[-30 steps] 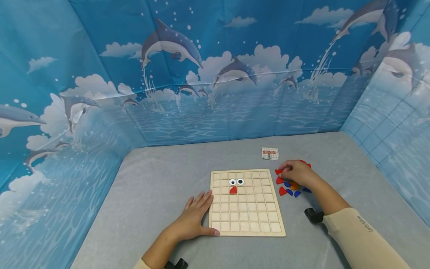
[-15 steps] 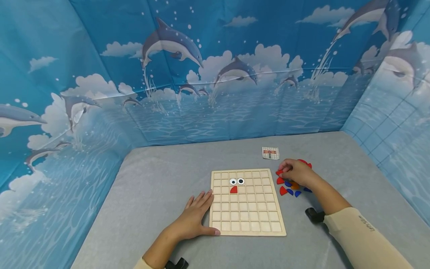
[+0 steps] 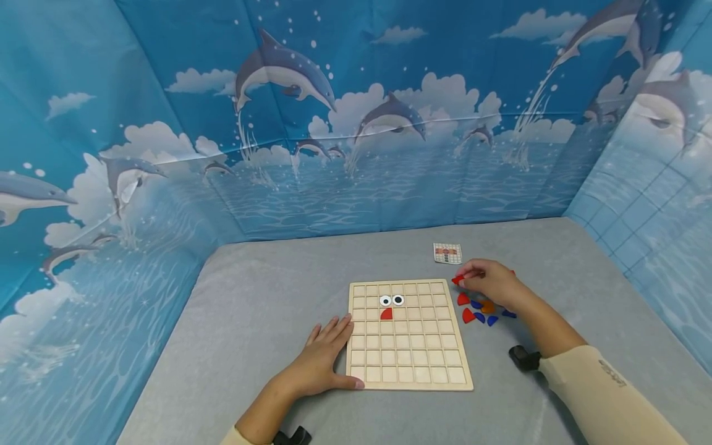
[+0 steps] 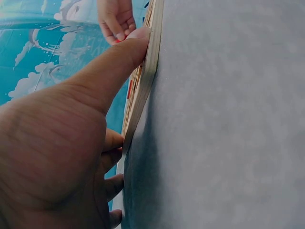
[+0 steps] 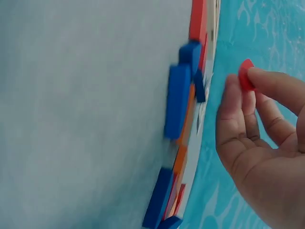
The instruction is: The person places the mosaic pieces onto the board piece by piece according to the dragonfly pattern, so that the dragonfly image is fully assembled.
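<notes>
Red piece: pinched at the tips of the right hand, near the board's far right corner.
Right hand: thumb and fingers drawn together on that piece, nothing else seen in its grasp.
Slip risk: small piece, fingertip hold; I judged a loosened pinch could drop or twist it.
Board: pale, gridded; bore two eye discs and a red quarter.
Left hand: fingers spread and extended, touching the board's left edge, grasping nothing.
Shift risk: a push from that hand might have slid the board and jogged its pieces.
Loose pieces: red, blue, orange, right of the board; a low-passing wrist could have scattered them.
Card: gridded print, no legible words.
Sleeve: dark lettering, too blurred to read.
</notes>
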Available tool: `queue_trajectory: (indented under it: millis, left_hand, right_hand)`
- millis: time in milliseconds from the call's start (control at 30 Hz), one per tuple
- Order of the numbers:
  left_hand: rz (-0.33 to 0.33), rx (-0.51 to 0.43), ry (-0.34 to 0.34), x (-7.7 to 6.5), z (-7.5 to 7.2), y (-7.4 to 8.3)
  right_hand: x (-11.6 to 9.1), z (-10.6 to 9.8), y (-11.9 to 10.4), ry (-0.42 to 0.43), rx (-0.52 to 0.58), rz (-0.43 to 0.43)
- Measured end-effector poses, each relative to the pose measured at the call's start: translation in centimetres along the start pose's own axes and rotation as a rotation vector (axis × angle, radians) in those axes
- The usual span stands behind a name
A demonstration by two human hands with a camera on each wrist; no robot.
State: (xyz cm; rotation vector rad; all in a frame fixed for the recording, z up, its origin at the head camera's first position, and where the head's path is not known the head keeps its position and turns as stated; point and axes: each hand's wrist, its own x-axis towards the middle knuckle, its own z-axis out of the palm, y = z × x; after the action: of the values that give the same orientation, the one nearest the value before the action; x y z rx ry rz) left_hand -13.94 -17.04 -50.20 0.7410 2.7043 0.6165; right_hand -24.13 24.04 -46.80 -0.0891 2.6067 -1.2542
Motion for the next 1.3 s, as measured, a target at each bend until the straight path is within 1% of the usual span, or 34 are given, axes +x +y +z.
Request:
queue_trajectory:
  millis: [167,233,367,533,733,833,1067,1200,1300]
  left_hand:
    - [0.0,0.001,-0.001,0.0,0.0,0.0]
    - [0.0,-0.002,-0.002,0.0,0.0,0.0]
    - [0.003,-0.002,-0.001,0.0,0.0,0.0]
    - [0.0,-0.001,-0.003,0.0,0.0,0.0]
    - [-0.01,0.001,-0.009,-0.1,-0.1,0.1]
    - [-0.008,0.002,-0.008,0.0,-0.1,0.1]
    - [-0.002,0.0,0.0,0.0,-0.1,0.1]
    - [-0.003,0.005,0.001,0.0,-0.1,0.1]
    - [-0.003,0.003,0.0,0.0,-0.1,0.2]
  right_hand:
    - [-0.5,0.6,-1.1,-0.039,0.016,-0.026]
    - [-0.6,0.9,-1.6,-0.057,0.026,-0.05]
    - [-0.6,1.7,-2.5,-0.106,0.096,-0.085]
    - [-0.5,3.0,-3.6,-0.163,0.171,-0.11]
    - [-0.3,4.3,-4.3,-0.19,0.239,-0.165]
    - [-0.3,4.8,-4.5,-0.205,0.233,-0.171]
    - [0.0,6.1,-4.7,-0.242,0.17,-0.162]
    - [0.1,7.0,-5.1,-0.234,0.156,-0.179]
    - [0.1,7.4,-5.3,-0.228,0.125,-0.192]
